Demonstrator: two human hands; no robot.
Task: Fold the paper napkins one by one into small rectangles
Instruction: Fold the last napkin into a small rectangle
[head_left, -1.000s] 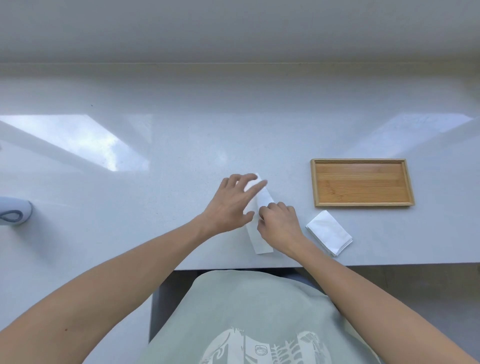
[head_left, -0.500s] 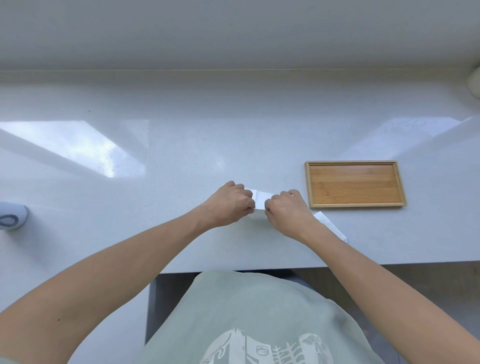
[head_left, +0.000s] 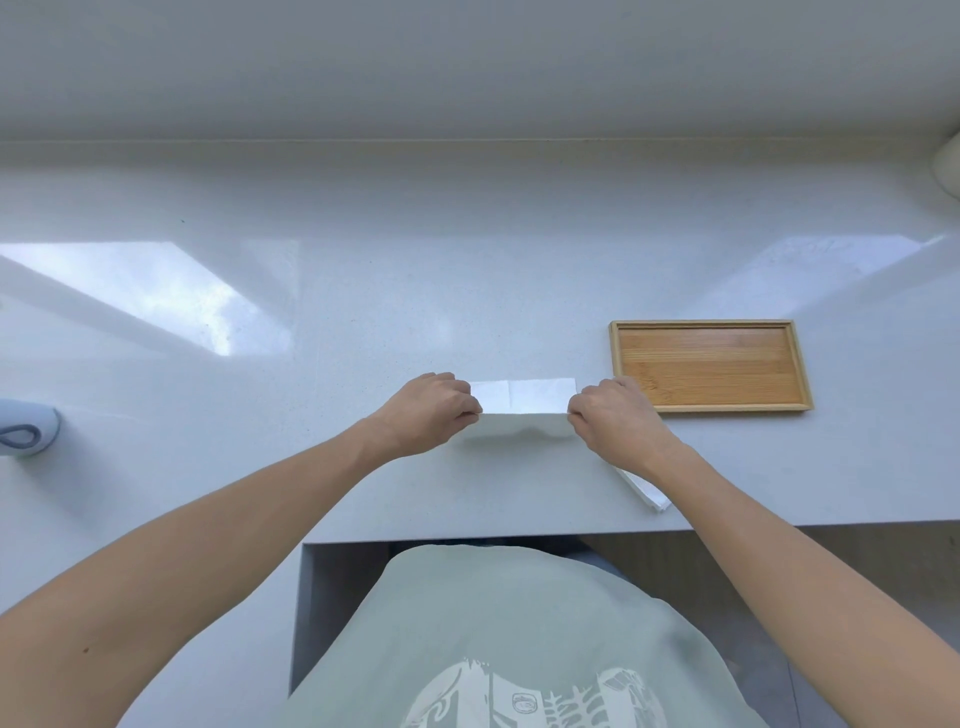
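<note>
This looks like a home, most likely a kitchen or a window-side counter. A long, glossy white stone-like bench (head_left: 467, 291) runs against a plain pale wall (head_left: 467, 67), and its polished top mirrors bright window panes and sky. A small bamboo serving tray (head_left: 709, 326) sits on it. At the left edge lies a rounded white and grey household appliance (head_left: 26, 434), only partly in view.

One head-worn wide-angle view looks forward and steeply down from above the person's chest; the white counter (head_left: 467, 260) fills the frame, its back edge at 12 o'clock; forearms enter near from 6 o'clock.
</note>
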